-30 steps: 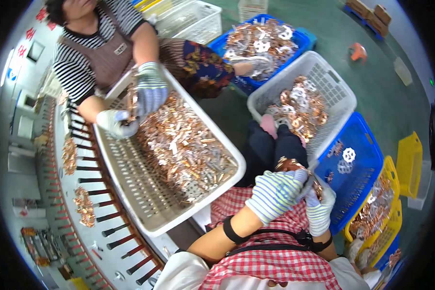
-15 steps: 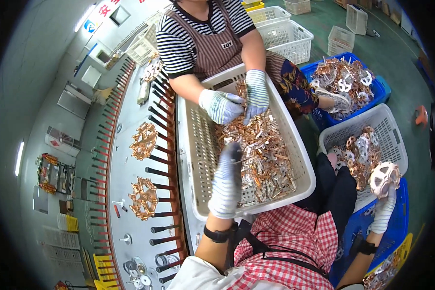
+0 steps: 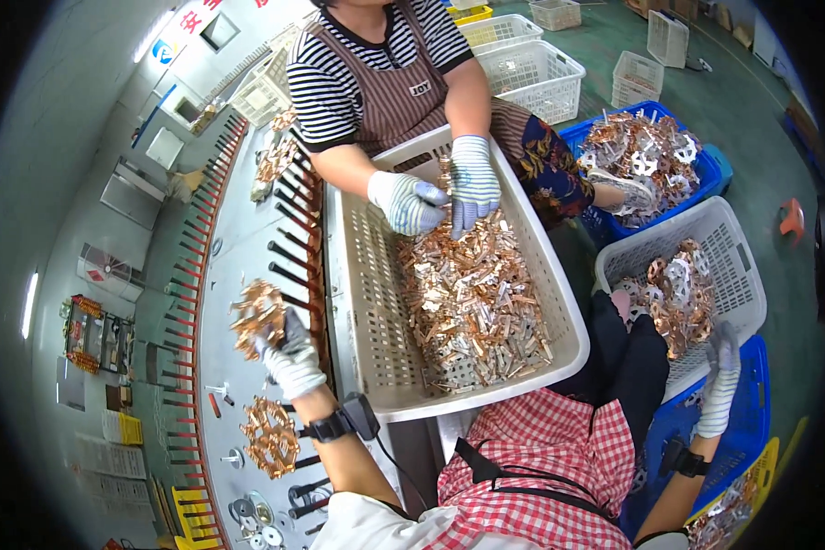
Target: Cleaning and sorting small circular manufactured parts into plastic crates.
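Observation:
My left hand, in a white glove with dark fingertips, is closed on the edge of a copper-coloured metal ring with lugs around it, over the grey workbench. Nearer me on the bench lies a similar copper-coloured ring. On the other side, my right hand, also gloved, has its fingers stretched upward beside the white basket and holds nothing visible. Copper and silvery disc-shaped parts lie in that basket.
A large white basket of small copper pieces stands before me. Across it, a co-worker's gloved hands work among them. Black-handled rods line the bench edge. A blue crate holds more metal parts.
My left hand has moved from over the large basket to the bench and taken hold of a copper-coloured ring. My right hand has let go of a silvery disc. The nearer ring has shifted toward me.

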Demonstrator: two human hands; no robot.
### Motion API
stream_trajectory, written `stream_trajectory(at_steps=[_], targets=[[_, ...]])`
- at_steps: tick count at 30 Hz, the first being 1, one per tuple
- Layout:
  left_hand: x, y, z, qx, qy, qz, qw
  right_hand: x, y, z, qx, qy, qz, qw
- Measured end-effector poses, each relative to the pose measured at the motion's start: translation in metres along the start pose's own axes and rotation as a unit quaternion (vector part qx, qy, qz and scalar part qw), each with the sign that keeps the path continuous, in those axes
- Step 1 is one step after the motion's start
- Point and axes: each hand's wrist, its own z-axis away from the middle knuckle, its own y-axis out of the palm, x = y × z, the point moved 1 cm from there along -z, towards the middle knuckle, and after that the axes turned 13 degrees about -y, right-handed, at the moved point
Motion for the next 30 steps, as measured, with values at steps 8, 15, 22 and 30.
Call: stream_trajectory(at_steps=[8, 15, 22, 30], targets=[[0.127, 0.093, 0.171, 0.222, -0.054, -0.269, 0.936, 0.102, 0.117, 0.062, 0.156, 0.026, 0.019, 0.987], [0.241, 0.020, 0.260, 0.304, -0.527, -0.451, 0.653, 0.136, 0.172, 0.105, 0.048, -0.041, -0.118, 0.991], [0.288, 0.013, 0.291, 0.426, -0.589, -0.475, 0.496, 0.077, 0.127, 0.134, -0.209, 0.119, -0.233, 0.942], [0.306, 0.020, 0.299, 0.429, -0.315, -0.601, 0.596, 0.066, 0.094, 0.137, -0.042, 0.020, 0.219, 0.975]])
